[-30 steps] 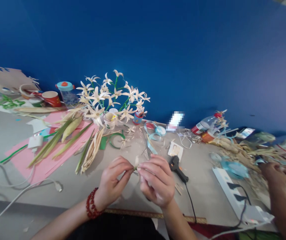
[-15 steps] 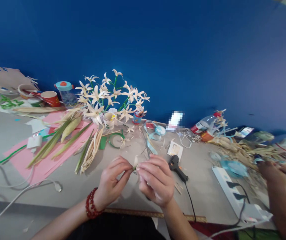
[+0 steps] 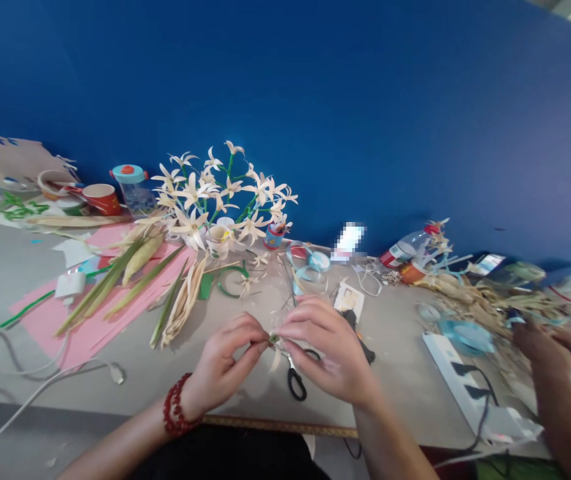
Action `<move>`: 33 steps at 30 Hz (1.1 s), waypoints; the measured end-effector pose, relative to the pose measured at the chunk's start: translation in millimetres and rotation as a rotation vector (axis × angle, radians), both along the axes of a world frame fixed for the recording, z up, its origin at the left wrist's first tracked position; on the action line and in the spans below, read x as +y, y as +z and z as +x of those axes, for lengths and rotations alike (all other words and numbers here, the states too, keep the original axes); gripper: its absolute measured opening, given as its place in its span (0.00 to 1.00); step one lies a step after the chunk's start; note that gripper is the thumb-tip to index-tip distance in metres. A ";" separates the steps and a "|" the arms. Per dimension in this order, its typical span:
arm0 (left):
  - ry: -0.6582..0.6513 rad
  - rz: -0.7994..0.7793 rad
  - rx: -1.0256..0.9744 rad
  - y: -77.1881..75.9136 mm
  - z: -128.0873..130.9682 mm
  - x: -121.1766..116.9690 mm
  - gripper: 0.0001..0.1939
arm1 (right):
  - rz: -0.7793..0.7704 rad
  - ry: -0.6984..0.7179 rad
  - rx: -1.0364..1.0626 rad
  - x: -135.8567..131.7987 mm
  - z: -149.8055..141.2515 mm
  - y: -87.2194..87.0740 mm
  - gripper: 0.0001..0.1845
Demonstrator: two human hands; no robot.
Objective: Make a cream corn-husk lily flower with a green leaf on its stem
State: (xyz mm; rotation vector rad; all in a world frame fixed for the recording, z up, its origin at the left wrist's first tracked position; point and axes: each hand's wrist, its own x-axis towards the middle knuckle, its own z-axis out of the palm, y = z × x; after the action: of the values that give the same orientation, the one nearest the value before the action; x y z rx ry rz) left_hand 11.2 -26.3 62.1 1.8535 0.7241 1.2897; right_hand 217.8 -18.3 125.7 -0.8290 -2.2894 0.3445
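Between my two hands is a small pale flower (image 3: 276, 361) with a greenish base, apparently of dried husk; most of it is hidden by fingers. My left hand (image 3: 228, 360), with red beads at the wrist, pinches the base between thumb and forefinger. From the other side, my right hand (image 3: 330, 347) closes its thumb and fingertips on the same spot. Scissors (image 3: 296, 384) with black handles lie on the table beneath the right hand. Partly covered by that hand is a black glue gun (image 3: 365, 343). Beyond the hands stand husk flowers (image 3: 192, 190) on green stems.
Pink paper (image 3: 50, 320) with green husk strips (image 3: 110, 287) lies at the left, near a white cable (image 3: 60, 370). A power strip (image 3: 458, 380) is on the right. A co-worker's hands (image 3: 545, 347) work beside a husk pile (image 3: 470, 293). A bottle (image 3: 402, 250) leans behind.
My right hand has turned and its forearm has swung right, uncovering the scissors and covering more of the glue gun. My left hand stays nearly in place.
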 end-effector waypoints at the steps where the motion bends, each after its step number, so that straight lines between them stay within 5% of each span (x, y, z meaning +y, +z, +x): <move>1: -0.007 0.008 0.001 1.0 -0.5 -0.5 0.07 | 0.004 0.013 -0.040 0.7 0.7 2.9 0.14; 6: -0.019 0.019 0.005 2.5 -3.1 -0.9 0.08 | 0.031 0.056 -0.158 -0.2 0.5 15.9 0.15; 11: 0.005 0.068 0.003 1.8 -4.3 -0.9 0.10 | -0.034 -0.044 -0.032 -2.3 5.8 16.5 0.18; 17: 0.027 0.024 -0.080 -1.1 -4.5 -1.0 0.09 | -0.412 0.017 0.344 -0.8 -3.2 -31.4 0.06; 21: 0.053 -0.146 -0.236 -7.6 0.4 0.1 0.08 | -0.591 -0.087 0.836 -10.2 -33.7 -79.9 0.04; 24: 0.057 -0.329 -0.405 -15.9 6.9 2.4 0.06 | -0.733 -0.157 1.049 -18.1 -56.2 -98.6 0.05; 33: 0.013 -0.867 -0.825 -27.0 16.3 8.8 0.04 | -0.849 -0.210 1.086 -14.6 -74.5 -88.9 0.05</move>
State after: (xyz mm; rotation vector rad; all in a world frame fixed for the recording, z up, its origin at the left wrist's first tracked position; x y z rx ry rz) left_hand 27.4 -17.5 35.1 0.5487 0.6604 1.2955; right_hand 143.4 -32.9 36.9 -0.9177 -0.9875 1.3317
